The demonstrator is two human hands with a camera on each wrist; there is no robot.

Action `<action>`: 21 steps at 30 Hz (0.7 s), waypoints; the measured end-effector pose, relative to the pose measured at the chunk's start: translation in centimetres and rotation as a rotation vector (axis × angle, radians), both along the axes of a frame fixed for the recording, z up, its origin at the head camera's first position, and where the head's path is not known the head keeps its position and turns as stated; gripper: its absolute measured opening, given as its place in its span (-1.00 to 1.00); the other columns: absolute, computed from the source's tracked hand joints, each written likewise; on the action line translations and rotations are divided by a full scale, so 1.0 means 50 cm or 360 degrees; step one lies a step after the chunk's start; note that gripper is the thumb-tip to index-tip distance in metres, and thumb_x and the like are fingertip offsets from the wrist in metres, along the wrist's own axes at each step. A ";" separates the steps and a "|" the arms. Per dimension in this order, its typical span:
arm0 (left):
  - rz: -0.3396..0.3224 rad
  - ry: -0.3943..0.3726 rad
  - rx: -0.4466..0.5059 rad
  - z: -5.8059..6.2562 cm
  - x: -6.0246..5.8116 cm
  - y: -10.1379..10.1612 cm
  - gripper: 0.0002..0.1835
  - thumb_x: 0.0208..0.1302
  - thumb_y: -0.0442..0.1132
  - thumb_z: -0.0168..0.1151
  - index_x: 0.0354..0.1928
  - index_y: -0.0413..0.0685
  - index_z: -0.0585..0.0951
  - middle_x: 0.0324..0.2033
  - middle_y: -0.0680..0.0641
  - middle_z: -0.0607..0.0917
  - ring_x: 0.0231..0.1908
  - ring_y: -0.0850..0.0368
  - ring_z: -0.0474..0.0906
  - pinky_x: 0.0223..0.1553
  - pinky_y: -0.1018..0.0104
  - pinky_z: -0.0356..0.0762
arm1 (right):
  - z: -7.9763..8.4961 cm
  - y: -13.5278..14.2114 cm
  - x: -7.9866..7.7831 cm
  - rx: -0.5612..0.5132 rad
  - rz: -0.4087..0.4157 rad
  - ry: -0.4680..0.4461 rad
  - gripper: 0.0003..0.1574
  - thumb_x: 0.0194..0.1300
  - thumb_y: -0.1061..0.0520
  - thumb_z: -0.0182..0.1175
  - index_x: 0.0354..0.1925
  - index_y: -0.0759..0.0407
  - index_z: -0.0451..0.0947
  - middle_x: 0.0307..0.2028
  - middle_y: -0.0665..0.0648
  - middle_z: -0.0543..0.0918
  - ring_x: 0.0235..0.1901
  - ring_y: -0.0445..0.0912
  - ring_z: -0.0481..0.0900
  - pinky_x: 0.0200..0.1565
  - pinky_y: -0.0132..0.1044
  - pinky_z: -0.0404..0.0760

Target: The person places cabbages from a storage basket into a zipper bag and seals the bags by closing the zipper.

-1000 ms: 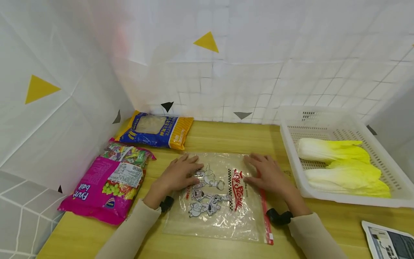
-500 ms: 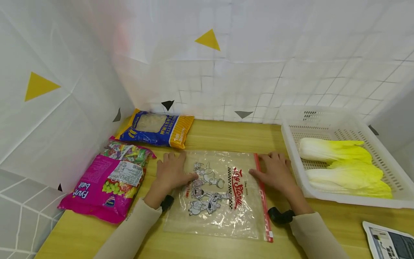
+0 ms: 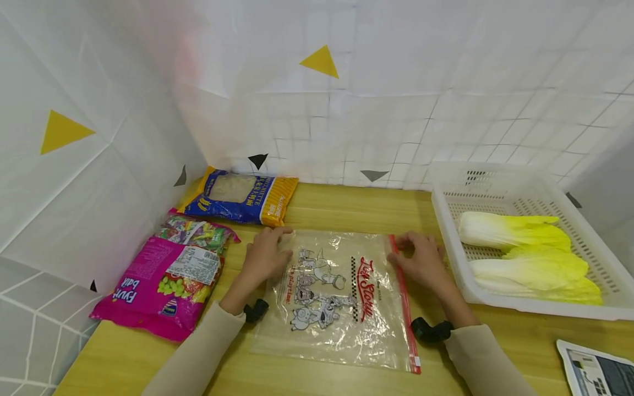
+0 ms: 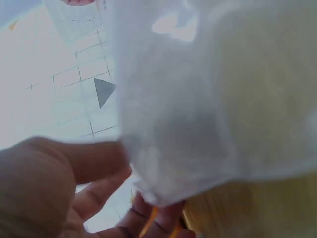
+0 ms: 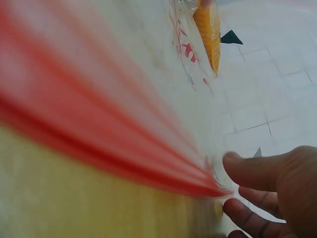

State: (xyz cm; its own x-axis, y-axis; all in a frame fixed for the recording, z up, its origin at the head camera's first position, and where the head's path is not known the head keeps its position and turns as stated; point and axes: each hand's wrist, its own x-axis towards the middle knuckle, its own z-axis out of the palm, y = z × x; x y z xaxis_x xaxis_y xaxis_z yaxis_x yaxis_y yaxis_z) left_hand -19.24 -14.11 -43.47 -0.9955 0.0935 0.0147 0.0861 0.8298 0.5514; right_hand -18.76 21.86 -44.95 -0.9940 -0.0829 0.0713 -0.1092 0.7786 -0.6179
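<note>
A clear plastic zip bag (image 3: 327,346) with a red zip strip lies on the wooden table, printed with cartoon figures and red lettering. My left hand (image 3: 266,258) is at its far left corner, thumb and fingers on either side of the plastic. In the left wrist view the thumb of that hand (image 4: 99,193) presses on the edge, and the plastic looks blurred. My right hand (image 3: 423,261) pinches the far right corner at the red strip. The right wrist view has this hand (image 5: 270,193) with thumb above and fingers below the corner.
Left of the bag lies a pink candy packet (image 3: 143,291), with a blue and yellow pasta packet (image 3: 233,195) behind it. A white perforated basket (image 3: 446,264) holding napa cabbages (image 3: 510,228) stands at the right. Near the right edge lies a flat printed packet (image 3: 599,368).
Both hands have gone from resting flat on the bag to its far corners. Their fingers and thumbs have closed on the plastic there. The bag has barely shifted.
</note>
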 end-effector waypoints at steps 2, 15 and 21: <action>-0.0003 0.0030 0.0102 0.000 -0.002 -0.001 -0.54 0.30 -0.30 0.31 0.25 0.05 0.61 -0.10 -0.13 0.62 -0.11 -0.05 0.54 -0.09 0.06 0.47 | -0.005 0.001 -0.003 -0.0086 -0.0003 0.0038 -0.58 0.27 0.10 0.42 0.00 0.27 0.57 -0.10 0.30 0.71 0.02 0.23 0.44 0.17 0.26 0.15; -0.0062 0.0154 0.0562 0.006 -0.018 -0.030 -0.62 0.36 -0.48 0.19 0.13 0.01 0.68 -0.21 -0.11 0.62 -0.36 0.06 0.51 -0.34 0.33 0.53 | -0.015 0.000 -0.007 -0.0328 -0.0022 0.0165 -0.56 0.31 0.29 0.33 0.12 0.25 0.48 -0.34 0.23 0.70 -0.34 -0.08 0.61 -0.26 -0.37 0.58; -0.0084 0.0114 0.0877 0.018 -0.027 -0.056 -0.62 0.36 -0.47 0.20 0.17 -0.08 0.66 -0.20 -0.18 0.63 -0.32 0.03 0.50 -0.34 0.43 0.51 | -0.017 -0.005 -0.009 -0.0504 -0.0036 0.0271 -0.58 0.32 0.31 0.33 0.12 0.24 0.51 -0.36 0.27 0.68 -0.45 -0.21 0.58 -0.31 -0.47 0.60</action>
State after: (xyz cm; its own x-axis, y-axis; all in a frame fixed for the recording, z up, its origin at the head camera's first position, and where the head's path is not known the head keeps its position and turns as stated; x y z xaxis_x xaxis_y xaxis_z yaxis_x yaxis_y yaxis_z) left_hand -20.61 -16.90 -42.59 -0.9845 0.1023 0.1428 0.1726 0.4140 0.8938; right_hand -19.24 21.58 -45.77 -0.9671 -0.0080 0.2544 -0.2160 0.5547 -0.8035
